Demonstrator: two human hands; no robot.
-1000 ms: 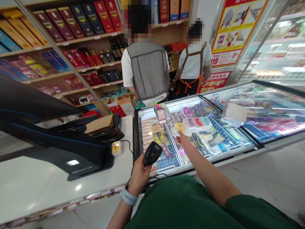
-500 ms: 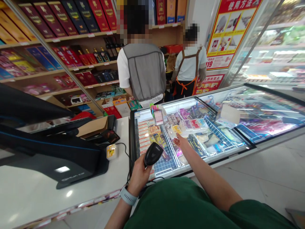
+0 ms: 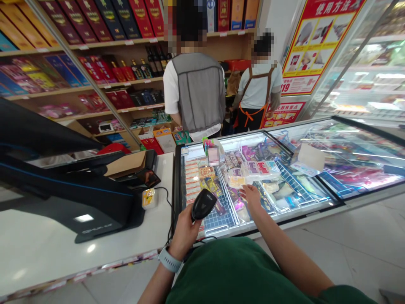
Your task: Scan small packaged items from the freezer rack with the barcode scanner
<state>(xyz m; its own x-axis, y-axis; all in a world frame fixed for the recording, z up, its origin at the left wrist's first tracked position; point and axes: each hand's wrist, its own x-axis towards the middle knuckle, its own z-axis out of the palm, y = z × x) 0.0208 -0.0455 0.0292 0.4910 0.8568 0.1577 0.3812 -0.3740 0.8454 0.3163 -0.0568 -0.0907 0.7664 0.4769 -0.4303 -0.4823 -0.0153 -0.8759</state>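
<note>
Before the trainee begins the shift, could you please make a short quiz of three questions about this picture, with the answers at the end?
1. What does the left hand hold?
a) a glass bottle
b) a black handheld scanner
c) a paper bag

2. True or false: the right hand is over the freezer.

3. Fill in the missing word: the small yellow-and-white pack beside the dark screen stand rests on the white ____.

Key: 1: b. 2: true. 3: counter.
</note>
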